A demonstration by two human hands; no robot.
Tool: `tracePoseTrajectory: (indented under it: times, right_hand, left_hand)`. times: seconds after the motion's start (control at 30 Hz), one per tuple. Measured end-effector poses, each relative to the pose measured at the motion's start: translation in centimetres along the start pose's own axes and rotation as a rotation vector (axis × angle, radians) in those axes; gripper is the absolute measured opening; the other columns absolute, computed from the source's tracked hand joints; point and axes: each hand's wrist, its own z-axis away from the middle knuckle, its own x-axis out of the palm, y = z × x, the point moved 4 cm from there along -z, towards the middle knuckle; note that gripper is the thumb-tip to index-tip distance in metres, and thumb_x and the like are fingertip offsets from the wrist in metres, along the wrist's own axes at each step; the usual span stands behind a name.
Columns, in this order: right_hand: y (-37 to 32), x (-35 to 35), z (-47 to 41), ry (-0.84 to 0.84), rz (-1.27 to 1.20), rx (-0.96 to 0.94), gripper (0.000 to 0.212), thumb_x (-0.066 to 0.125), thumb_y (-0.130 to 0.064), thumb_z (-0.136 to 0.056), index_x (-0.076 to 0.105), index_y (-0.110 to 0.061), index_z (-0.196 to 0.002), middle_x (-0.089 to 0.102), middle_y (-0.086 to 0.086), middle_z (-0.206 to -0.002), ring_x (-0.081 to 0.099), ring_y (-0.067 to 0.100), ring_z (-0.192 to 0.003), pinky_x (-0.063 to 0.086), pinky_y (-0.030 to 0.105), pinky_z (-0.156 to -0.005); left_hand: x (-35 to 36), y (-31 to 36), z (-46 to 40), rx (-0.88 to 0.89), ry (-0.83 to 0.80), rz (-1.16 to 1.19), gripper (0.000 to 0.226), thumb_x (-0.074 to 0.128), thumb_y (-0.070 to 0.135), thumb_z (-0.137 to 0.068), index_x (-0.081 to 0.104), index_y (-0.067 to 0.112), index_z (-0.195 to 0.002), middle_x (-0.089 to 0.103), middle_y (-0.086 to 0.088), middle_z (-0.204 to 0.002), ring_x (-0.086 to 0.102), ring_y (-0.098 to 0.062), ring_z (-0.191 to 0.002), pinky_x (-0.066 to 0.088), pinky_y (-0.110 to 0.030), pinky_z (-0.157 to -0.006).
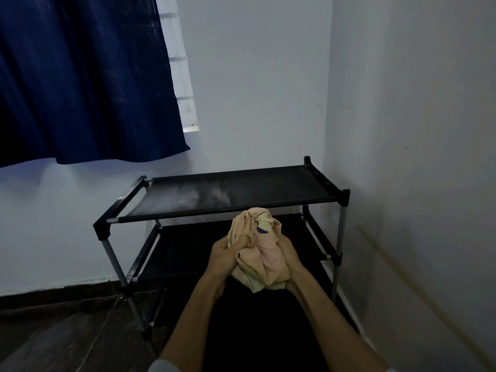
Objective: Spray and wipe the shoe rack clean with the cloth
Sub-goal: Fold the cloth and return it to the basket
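A black shoe rack (171,198) with fabric shelves and grey metal legs stands in the room's corner. Its top shelf shows a pale dusty or damp patch near the middle. A bunched peach and pale yellow cloth (264,251) is held in front of the rack's front rail, above the lower shelf. My left hand (226,256) grips the cloth from the left, with fingers curled into it. My right hand (288,253) grips it from the right, and is mostly hidden behind the fabric. No spray bottle is in view.
A dark blue curtain (86,84) hangs over a window (185,76) at the upper left. White walls meet right behind the rack (326,103). Dark tiled floor (59,336) lies to the left of the rack.
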Motion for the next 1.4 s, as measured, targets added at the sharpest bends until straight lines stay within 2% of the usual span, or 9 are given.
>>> tracePoseTrajectory:
  times: [0.1,0.23,0.37,0.67,0.8,1.0,1.13,1.23,1.4]
  right_hand:
    - [-0.6,1.4,0.1,-0.058,-0.371,0.057,0.029,0.049,-0.026,-0.096,0.06,-0.003,-0.108,0.057,0.024,-0.122,0.054,0.033,-0.114,0.04,0.043,-0.104]
    - [-0.8,1.9,1.7,-0.258,-0.553,0.095,0.083,0.061,-0.059,-0.076,0.05,0.001,-0.132,0.052,0.026,-0.133,0.049,0.036,-0.125,0.038,0.044,-0.108]
    - [0.0,2.4,2.1,-0.361,-0.386,0.147,0.068,0.032,-0.057,-0.093,0.052,-0.003,-0.131,0.06,0.022,-0.126,0.057,0.033,-0.118,0.047,0.039,-0.101]
    - [2.0,7.2,4.0,-0.346,-0.012,0.34,0.043,0.031,-0.035,-0.103,0.062,-0.006,-0.102,0.064,0.011,-0.093,0.06,0.017,-0.082,0.048,0.024,-0.075]
    - [3.7,11.5,6.0,-0.419,0.194,0.371,0.041,0.036,-0.036,-0.102,0.064,-0.01,-0.089,0.067,0.009,-0.087,0.063,0.018,-0.081,0.051,0.027,-0.071]
    - [10.1,18.2,10.9,-0.476,0.498,0.232,0.043,0.051,-0.041,-0.095,0.059,-0.004,-0.117,0.066,0.011,-0.109,0.063,0.022,-0.099,0.053,0.034,-0.085]
    - [13.7,24.0,16.2,-0.79,0.651,0.218,0.05,0.037,-0.051,-0.097,0.06,-0.011,-0.115,0.064,0.008,-0.113,0.06,0.02,-0.104,0.047,0.033,-0.092]
    - [17.2,27.3,20.0,-1.008,0.713,0.37,0.062,0.051,-0.067,-0.08,0.053,-0.022,-0.122,0.06,0.007,-0.122,0.06,0.023,-0.108,0.05,0.041,-0.094]
    - [22.8,30.5,23.3,-1.122,0.666,0.646,0.046,0.06,-0.026,-0.091,0.046,-0.014,-0.133,0.062,0.013,-0.116,0.065,0.029,-0.098,0.058,0.044,-0.072]
  left_hand:
    - [0.3,0.1,-0.2,0.013,0.037,-0.009,0.008,0.062,0.011,-0.087,0.066,0.014,-0.08,0.068,-0.006,-0.08,0.062,-0.017,-0.074,0.051,-0.026,-0.065]
    - [0.0,-0.4,0.0,0.05,0.076,0.073,0.013,0.059,0.022,-0.09,0.065,0.014,-0.098,0.069,-0.008,-0.096,0.065,-0.017,-0.084,0.053,-0.027,-0.069]
    - [-0.6,-1.1,0.7,0.02,0.072,0.23,0.018,0.058,0.027,-0.09,0.063,0.016,-0.104,0.069,-0.006,-0.097,0.066,-0.017,-0.086,0.054,-0.027,-0.07]
    - [-7.0,-4.2,4.2,-0.196,0.078,0.269,0.048,0.057,0.051,-0.086,0.056,0.022,-0.124,0.065,-0.012,-0.118,0.064,-0.032,-0.106,0.054,-0.049,-0.082]
    - [-11.7,-5.6,8.3,-0.182,0.236,0.278,0.035,0.055,0.039,-0.091,0.058,0.02,-0.12,0.067,-0.014,-0.112,0.065,-0.032,-0.102,0.055,-0.047,-0.079]
    - [-19.4,-8.9,18.2,-0.081,0.624,0.275,0.025,0.063,0.015,-0.086,0.061,0.015,-0.111,0.068,-0.011,-0.107,0.066,-0.027,-0.099,0.054,-0.042,-0.088]
    - [-23.7,-12.6,25.0,-0.111,0.878,0.371,0.022,0.068,0.015,-0.082,0.063,0.012,-0.104,0.07,-0.012,-0.1,0.067,-0.027,-0.093,0.055,-0.043,-0.087]
    - [-25.8,-15.1,28.8,-0.117,0.986,0.517,0.023,0.068,0.014,-0.083,0.064,0.007,-0.104,0.071,-0.013,-0.097,0.07,-0.023,-0.083,0.059,-0.034,-0.07]
    - [-29.2,-19.8,33.3,-0.163,1.136,0.638,0.04,0.067,0.027,-0.083,0.061,0.005,-0.115,0.07,-0.015,-0.107,0.069,-0.024,-0.091,0.059,-0.034,-0.071]
